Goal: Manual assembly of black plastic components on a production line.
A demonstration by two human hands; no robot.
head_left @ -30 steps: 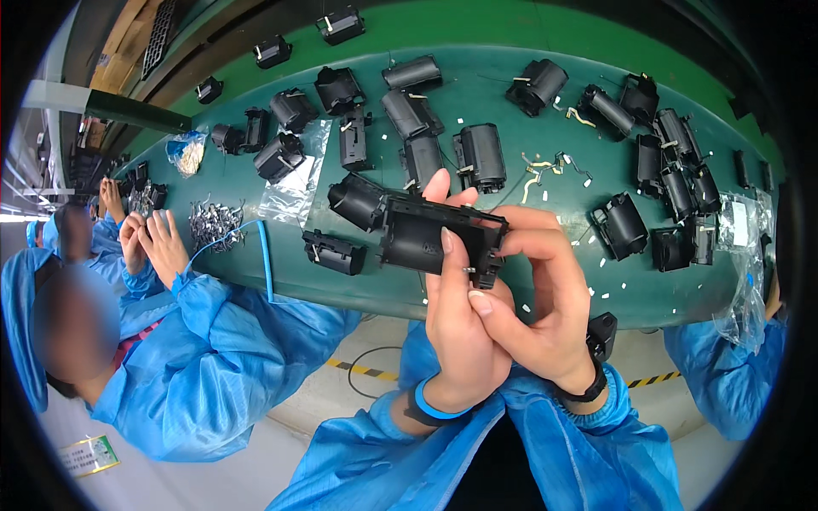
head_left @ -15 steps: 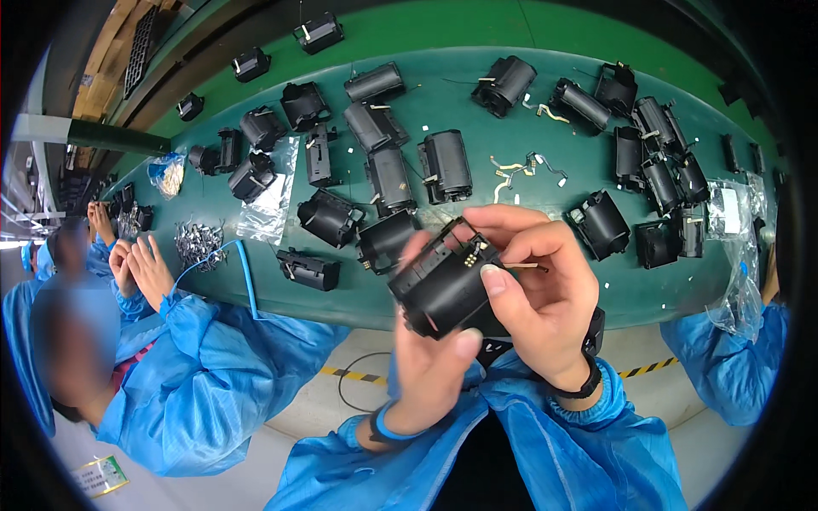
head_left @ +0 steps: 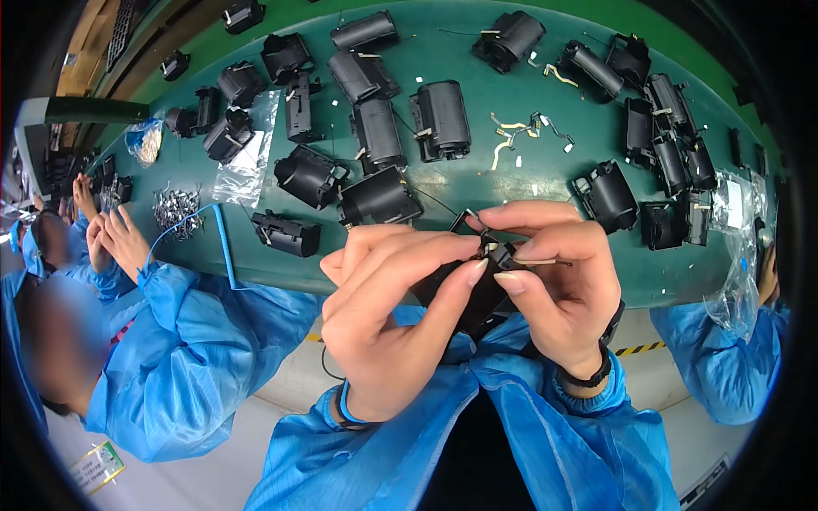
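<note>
Close to my body, above the near table edge, both hands hold a black plastic housing (head_left: pixel 482 305) with a curved shell. My left hand (head_left: pixel 388 298) has its thumb and forefinger pinched at a small fitting (head_left: pixel 492 249) on the housing's upper end. From the other side my right hand (head_left: pixel 567 281) grips the same end between thumb and fingers. A thin tan ribbon cable (head_left: pixel 545 261) sticks out by the right fingers. Much of the housing is hidden behind my left hand, and the tiny parts between the fingertips are hard to make out.
Several similar black housings (head_left: pixel 443 119) lie across the green table (head_left: pixel 341 209). Loose ribbon cables (head_left: pixel 517 128) sit past my hands. At left are a pile of small metallic parts (head_left: pixel 177 209), a blue coiled cord (head_left: pixel 225 247) and a co-worker's hands (head_left: pixel 119 238). Clear plastic bags (head_left: pixel 734 255) lie right.
My left hand has moved from beneath the housing up to its end, where its fingers now pinch. The housing has tilted and is more covered. The whole view has shifted slightly.
</note>
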